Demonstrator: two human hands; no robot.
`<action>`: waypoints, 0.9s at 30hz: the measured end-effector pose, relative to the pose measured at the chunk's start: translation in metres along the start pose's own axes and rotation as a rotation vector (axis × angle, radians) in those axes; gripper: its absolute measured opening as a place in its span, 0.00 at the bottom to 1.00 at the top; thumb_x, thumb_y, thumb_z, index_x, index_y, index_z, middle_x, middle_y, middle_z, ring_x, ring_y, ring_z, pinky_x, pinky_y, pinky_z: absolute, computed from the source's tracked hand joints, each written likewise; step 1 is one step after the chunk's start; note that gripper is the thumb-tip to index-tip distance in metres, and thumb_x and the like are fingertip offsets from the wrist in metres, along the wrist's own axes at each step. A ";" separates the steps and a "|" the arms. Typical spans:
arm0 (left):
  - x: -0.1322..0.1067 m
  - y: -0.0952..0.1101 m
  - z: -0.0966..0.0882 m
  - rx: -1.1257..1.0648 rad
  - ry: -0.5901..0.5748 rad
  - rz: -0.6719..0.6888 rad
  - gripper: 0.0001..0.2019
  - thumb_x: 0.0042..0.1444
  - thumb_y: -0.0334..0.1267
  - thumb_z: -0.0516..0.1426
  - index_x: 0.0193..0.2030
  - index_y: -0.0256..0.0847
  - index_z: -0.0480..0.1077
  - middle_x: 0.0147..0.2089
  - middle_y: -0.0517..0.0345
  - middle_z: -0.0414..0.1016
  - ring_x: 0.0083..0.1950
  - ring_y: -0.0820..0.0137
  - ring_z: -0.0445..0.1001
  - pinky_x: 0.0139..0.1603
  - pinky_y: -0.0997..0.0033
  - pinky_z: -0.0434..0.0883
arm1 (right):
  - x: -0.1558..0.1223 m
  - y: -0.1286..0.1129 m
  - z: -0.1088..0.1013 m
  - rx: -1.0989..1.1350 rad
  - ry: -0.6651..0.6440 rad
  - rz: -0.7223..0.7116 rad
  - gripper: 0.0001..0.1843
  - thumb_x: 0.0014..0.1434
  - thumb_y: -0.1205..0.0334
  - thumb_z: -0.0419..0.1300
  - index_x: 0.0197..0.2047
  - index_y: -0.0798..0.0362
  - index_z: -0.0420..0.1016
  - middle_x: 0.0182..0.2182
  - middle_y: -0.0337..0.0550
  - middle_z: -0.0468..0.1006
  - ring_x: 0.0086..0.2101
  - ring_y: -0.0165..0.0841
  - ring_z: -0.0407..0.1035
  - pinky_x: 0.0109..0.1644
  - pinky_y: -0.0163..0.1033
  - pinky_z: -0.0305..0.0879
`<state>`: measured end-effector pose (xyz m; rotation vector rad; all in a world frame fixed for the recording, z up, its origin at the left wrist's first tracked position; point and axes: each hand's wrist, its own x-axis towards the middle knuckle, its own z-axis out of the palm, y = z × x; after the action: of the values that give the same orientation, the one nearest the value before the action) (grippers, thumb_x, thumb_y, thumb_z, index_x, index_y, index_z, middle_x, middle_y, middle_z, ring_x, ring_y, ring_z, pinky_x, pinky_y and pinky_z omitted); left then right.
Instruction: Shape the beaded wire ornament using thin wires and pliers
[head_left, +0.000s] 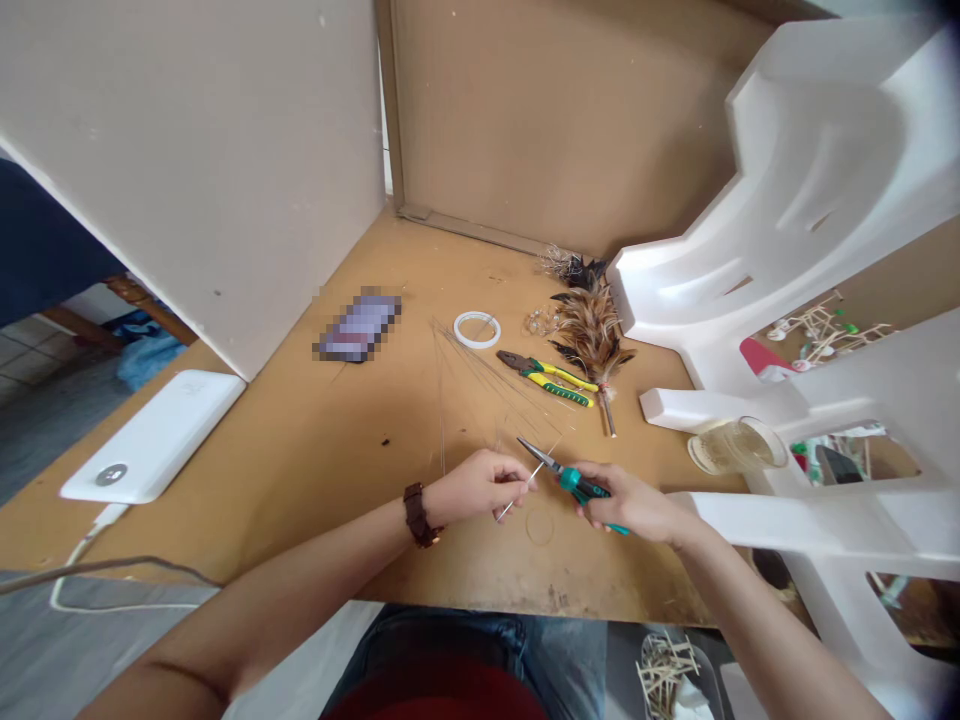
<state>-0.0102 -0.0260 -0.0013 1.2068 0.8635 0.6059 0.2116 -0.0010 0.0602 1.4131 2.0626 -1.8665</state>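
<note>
My left hand (487, 487), with a brown watch on its wrist, pinches a thin metal rod (535, 471) that slants up to the right. In my right hand (616, 503) are teal-and-black needle-nose pliers (574, 478), their jaws pointing up-left and reaching close to the rod. Whether the jaws grip the rod I cannot tell. Several thin wires (480, 370) lie spread on the table beyond my hands. Green-and-yellow combination pliers (551, 378) rest near them, beside a bundle of brown feathers (592, 325) on a stick.
A white ring (477, 330) lies toward the back of the wooden table (300, 450). A blurred-out phone (358, 328) and a white power bank (154, 435) with a cable are on the left. At right, a white plastic chair (817, 170) lies tipped, with a glass (735, 446) by it.
</note>
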 end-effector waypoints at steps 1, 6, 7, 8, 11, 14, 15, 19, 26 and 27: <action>-0.001 0.000 0.001 0.004 0.010 -0.001 0.08 0.47 0.33 0.53 0.34 0.32 0.69 0.23 0.63 0.65 0.20 0.80 0.62 0.22 0.78 0.65 | 0.000 -0.001 0.001 -0.020 0.008 -0.007 0.15 0.44 0.70 0.50 0.38 0.53 0.65 0.23 0.33 0.65 0.21 0.25 0.59 0.22 0.31 0.55; -0.002 -0.003 0.003 0.044 0.046 0.017 0.07 0.47 0.33 0.53 0.33 0.33 0.69 0.24 0.63 0.65 0.21 0.80 0.62 0.22 0.79 0.64 | 0.001 -0.004 0.005 -0.208 0.104 -0.067 0.17 0.42 0.71 0.50 0.38 0.54 0.68 0.25 0.34 0.66 0.25 0.27 0.59 0.28 0.33 0.55; -0.002 -0.005 0.003 0.054 0.046 0.027 0.07 0.48 0.33 0.53 0.33 0.33 0.69 0.24 0.63 0.65 0.21 0.80 0.62 0.22 0.79 0.64 | 0.001 -0.004 0.006 -0.251 0.128 -0.077 0.18 0.42 0.71 0.50 0.39 0.54 0.68 0.26 0.35 0.67 0.26 0.27 0.59 0.30 0.33 0.55; -0.001 -0.007 0.003 0.063 0.045 0.037 0.07 0.48 0.32 0.52 0.33 0.33 0.69 0.24 0.63 0.66 0.21 0.79 0.63 0.22 0.79 0.64 | 0.001 -0.004 0.007 -0.287 0.147 -0.084 0.19 0.42 0.71 0.50 0.40 0.54 0.69 0.27 0.36 0.67 0.27 0.28 0.59 0.31 0.33 0.55; 0.000 -0.011 0.003 0.084 0.050 0.060 0.08 0.50 0.33 0.51 0.34 0.33 0.69 0.24 0.62 0.66 0.20 0.79 0.63 0.22 0.79 0.63 | 0.001 -0.004 0.010 -0.358 0.179 -0.111 0.24 0.43 0.71 0.51 0.46 0.54 0.67 0.30 0.38 0.69 0.29 0.29 0.60 0.34 0.34 0.57; 0.000 -0.013 0.002 0.102 0.063 0.070 0.08 0.50 0.34 0.51 0.34 0.33 0.69 0.24 0.62 0.66 0.20 0.79 0.63 0.22 0.79 0.62 | 0.001 -0.003 0.013 -0.404 0.201 -0.118 0.25 0.43 0.71 0.51 0.47 0.54 0.66 0.29 0.37 0.69 0.28 0.29 0.60 0.33 0.34 0.57; 0.001 -0.014 0.002 0.107 0.066 0.072 0.08 0.51 0.34 0.51 0.34 0.34 0.69 0.24 0.62 0.66 0.20 0.79 0.63 0.22 0.79 0.62 | 0.002 -0.003 0.014 -0.419 0.210 -0.113 0.24 0.43 0.71 0.51 0.46 0.54 0.67 0.28 0.37 0.69 0.27 0.28 0.60 0.32 0.33 0.56; 0.003 -0.018 0.002 0.115 0.052 0.062 0.07 0.51 0.33 0.51 0.33 0.34 0.69 0.24 0.62 0.67 0.20 0.79 0.63 0.22 0.80 0.62 | 0.003 0.001 0.019 -0.473 0.251 -0.099 0.18 0.44 0.69 0.51 0.42 0.54 0.67 0.25 0.36 0.67 0.24 0.27 0.60 0.29 0.33 0.55; -0.001 -0.002 -0.005 0.039 -0.196 -0.097 0.08 0.50 0.38 0.56 0.31 0.33 0.70 0.21 0.62 0.67 0.20 0.79 0.65 0.22 0.78 0.65 | 0.001 0.005 0.015 -0.618 0.356 -0.023 0.21 0.45 0.68 0.52 0.45 0.53 0.66 0.26 0.39 0.71 0.25 0.30 0.64 0.30 0.34 0.56; -0.001 0.002 -0.007 0.012 -0.193 -0.074 0.09 0.50 0.38 0.56 0.32 0.33 0.71 0.22 0.62 0.68 0.21 0.78 0.66 0.24 0.78 0.66 | 0.000 0.004 0.015 -0.646 0.373 -0.013 0.20 0.45 0.67 0.52 0.44 0.53 0.66 0.27 0.39 0.72 0.26 0.31 0.65 0.30 0.34 0.56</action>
<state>-0.0170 -0.0225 0.0005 1.2169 0.7457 0.4170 0.2067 -0.0135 0.0528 1.6146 2.4963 -0.8208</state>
